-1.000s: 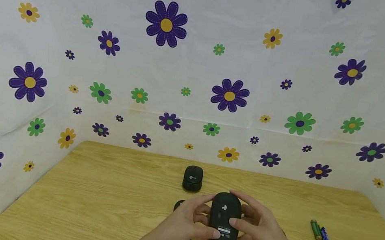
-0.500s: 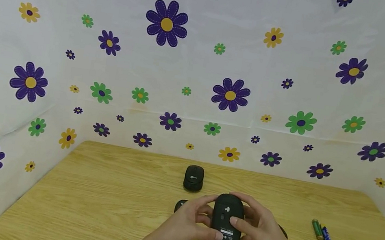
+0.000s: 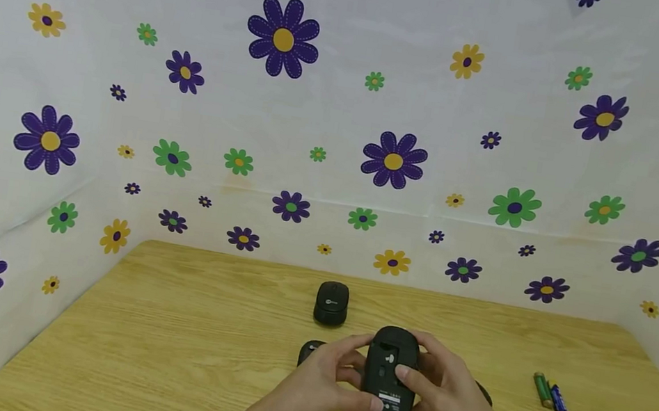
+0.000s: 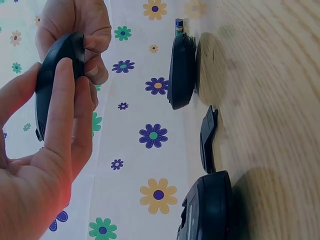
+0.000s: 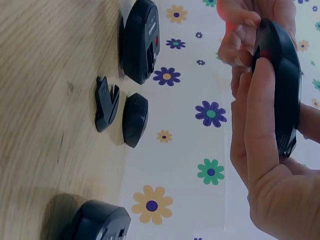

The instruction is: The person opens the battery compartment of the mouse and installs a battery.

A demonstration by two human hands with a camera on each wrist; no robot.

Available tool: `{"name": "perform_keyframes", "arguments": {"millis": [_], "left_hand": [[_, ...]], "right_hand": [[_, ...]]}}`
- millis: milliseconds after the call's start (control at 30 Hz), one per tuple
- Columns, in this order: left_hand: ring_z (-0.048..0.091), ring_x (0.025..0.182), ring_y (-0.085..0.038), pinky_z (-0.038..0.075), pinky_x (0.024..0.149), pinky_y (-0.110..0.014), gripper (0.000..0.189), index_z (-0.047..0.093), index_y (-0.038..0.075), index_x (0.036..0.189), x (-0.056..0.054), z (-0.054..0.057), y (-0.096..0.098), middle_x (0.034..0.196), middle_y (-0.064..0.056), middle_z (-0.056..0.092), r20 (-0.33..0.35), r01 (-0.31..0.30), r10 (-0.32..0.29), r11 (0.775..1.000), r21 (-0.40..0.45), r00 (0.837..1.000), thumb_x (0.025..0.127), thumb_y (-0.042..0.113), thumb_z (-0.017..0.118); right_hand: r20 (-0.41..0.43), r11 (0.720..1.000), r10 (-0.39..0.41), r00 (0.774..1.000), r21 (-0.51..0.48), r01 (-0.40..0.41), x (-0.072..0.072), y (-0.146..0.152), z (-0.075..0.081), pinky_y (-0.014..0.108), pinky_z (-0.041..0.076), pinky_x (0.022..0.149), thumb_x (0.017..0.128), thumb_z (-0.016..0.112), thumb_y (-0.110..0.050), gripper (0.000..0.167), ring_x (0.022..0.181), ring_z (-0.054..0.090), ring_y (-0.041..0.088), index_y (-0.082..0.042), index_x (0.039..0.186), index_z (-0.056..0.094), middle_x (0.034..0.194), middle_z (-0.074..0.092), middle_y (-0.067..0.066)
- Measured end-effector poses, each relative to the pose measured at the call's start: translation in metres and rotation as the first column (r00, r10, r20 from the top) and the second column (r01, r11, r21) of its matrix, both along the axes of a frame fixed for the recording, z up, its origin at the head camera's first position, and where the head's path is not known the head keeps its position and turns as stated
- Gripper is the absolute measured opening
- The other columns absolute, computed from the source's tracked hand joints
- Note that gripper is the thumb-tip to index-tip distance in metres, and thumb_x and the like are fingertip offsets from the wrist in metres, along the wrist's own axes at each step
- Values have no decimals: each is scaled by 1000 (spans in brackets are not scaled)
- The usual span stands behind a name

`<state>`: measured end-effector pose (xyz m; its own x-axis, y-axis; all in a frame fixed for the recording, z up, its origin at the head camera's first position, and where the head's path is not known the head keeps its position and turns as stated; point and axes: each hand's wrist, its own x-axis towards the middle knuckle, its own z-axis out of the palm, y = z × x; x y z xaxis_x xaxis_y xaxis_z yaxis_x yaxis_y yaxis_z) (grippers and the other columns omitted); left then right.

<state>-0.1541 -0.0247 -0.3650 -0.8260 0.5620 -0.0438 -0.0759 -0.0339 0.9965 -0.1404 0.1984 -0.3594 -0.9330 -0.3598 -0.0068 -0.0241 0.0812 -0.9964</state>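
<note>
Both hands hold a black computer mouse point(image 3: 389, 382) over the table, its underside with a label and switch turned up. My left hand point(image 3: 320, 380) grips the left side, its thumb on the lower part near the label. On the other side my right hand point(image 3: 445, 390) curls its fingers round the edge, thumb pressing on the underside. At the mouse's top end, a dark gap shows beside its battery cover point(image 3: 396, 336). The left wrist view shows the mouse point(image 4: 47, 90) edge-on between both hands.
A black mouse point(image 3: 331, 304) stands at the back of the wooden table point(image 3: 192, 327). Another mouse point(image 3: 310, 352) is partly behind the left hand. A green battery point(image 3: 542, 390) and a blue battery point(image 3: 558, 400) lie at right. A loose battery cover point(image 5: 106, 107) lies among the mice.
The battery cover has slid toward the mouse's top end, and a dark gap has opened in the underside. Both hands keep their grip, the mouse shifting slightly right.
</note>
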Motion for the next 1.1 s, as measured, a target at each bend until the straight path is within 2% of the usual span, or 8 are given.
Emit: {"name": "perform_keyframes", "arguments": {"millis": [167, 233, 333, 433, 533, 700, 933, 1100], "left_hand": [[68, 91, -20, 63, 74, -36, 76, 44, 5, 152, 0, 0, -2, 104, -9, 67, -2, 5, -5, 1000, -11, 1000, 84, -9, 75], [68, 92, -20, 63, 74, -36, 76, 45, 7, 152, 0, 0, -1, 104, -8, 67, -1, 5, -5, 1000, -17, 1000, 84, -9, 75], [68, 92, -21, 63, 75, -35, 77, 46, 9, 152, -1, 0, -1, 105, -8, 67, 11, 6, -6, 1000, -26, 1000, 83, -10, 75], [68, 92, -21, 63, 76, -36, 77, 46, 9, 152, -1, -1, 0, 105, -9, 68, 22, 1, 0, 1000, -27, 1000, 83, -10, 75], [68, 92, -21, 63, 75, -37, 78, 46, 8, 151, -1, -1, 0, 104, -9, 67, 24, -10, 10, 1000, -17, 1000, 81, -12, 75], [68, 91, -21, 63, 73, -37, 79, 46, 5, 151, -1, -1, 0, 102, -10, 66, 20, -13, 13, 1000, 15, 1000, 80, -16, 74], [68, 92, -21, 63, 73, -37, 79, 43, 4, 152, -2, 0, -2, 104, -12, 65, 33, -8, 6, 999, 47, 999, 81, -13, 74], [68, 92, -21, 63, 73, -37, 78, 43, 3, 152, -3, 0, -4, 104, -13, 64, 47, -8, 4, 997, 72, 999, 82, -12, 74]], "right_hand": [[1, 1000, -5, 1000, 17, 5, -4, 1, 3, 46, 64, 68, 104, 57, -11, 57, 99, 68, 33, 11, 150, 30, 123, 60, 28], [-9, 998, -53, 999, 38, 54, -5, 2, 6, 44, 63, 72, 105, 56, -13, 52, 100, 67, 32, 10, 146, 36, 125, 60, 27], [-24, 984, -163, 986, 72, 164, -8, 3, 12, 40, 62, 78, 105, 57, -15, 38, 103, 65, 27, 8, 133, 49, 124, 62, 22], [-22, 964, -257, 966, 62, 258, -13, 7, 19, 37, 61, 83, 104, 57, -13, 24, 99, 65, 23, 7, 118, 54, 113, 65, 15], [-31, 955, -293, 956, 37, 294, -19, 14, 23, 37, 61, 84, 105, 55, -9, 17, 92, 66, 20, 6, 113, 53, 102, 64, 11], [-63, 956, -291, 955, 29, 293, -30, 29, 24, 35, 62, 81, 105, 53, -4, 17, 82, 67, 18, 8, 116, 50, 92, 64, 9], [-85, 954, -291, 953, 49, 296, -46, 53, 19, 34, 63, 77, 104, 52, 1, 37, 77, 69, 17, 11, 136, 35, 90, 67, 5], [-82, 950, -296, 952, 82, 302, -54, 68, 15, 31, 62, 76, 105, 50, 2, 44, 76, 70, 18, 14, 141, 29, 88, 67, 4]]}}
